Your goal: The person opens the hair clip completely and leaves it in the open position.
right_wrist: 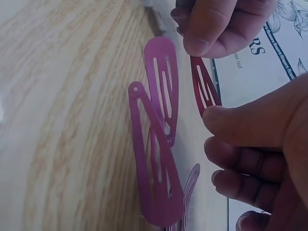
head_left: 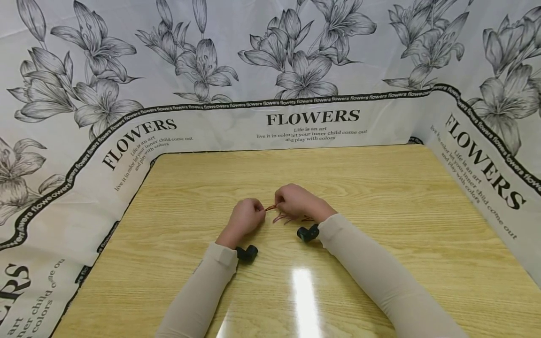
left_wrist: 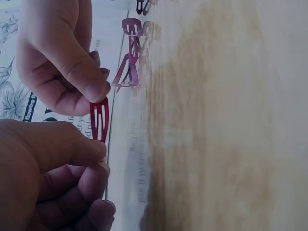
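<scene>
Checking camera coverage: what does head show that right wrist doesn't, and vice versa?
Only head: left sleeve, right sleeve, black wrist cameras.
Only right wrist: the rivet and clear slots of a pink clip.
Both: left hand and right hand holding a red clip, pink clips, table, printed sheet.

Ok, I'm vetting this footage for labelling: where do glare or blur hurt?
Head: bright glare streaks the near tabletop; left wrist: wood grain blurs, but the red clip shows its slots; right wrist: pink clips fairly crisp, tabletop pale.

A flower-printed cloth (head_left: 313,124) borders the wood-grain table (head_left: 380,202).
</scene>
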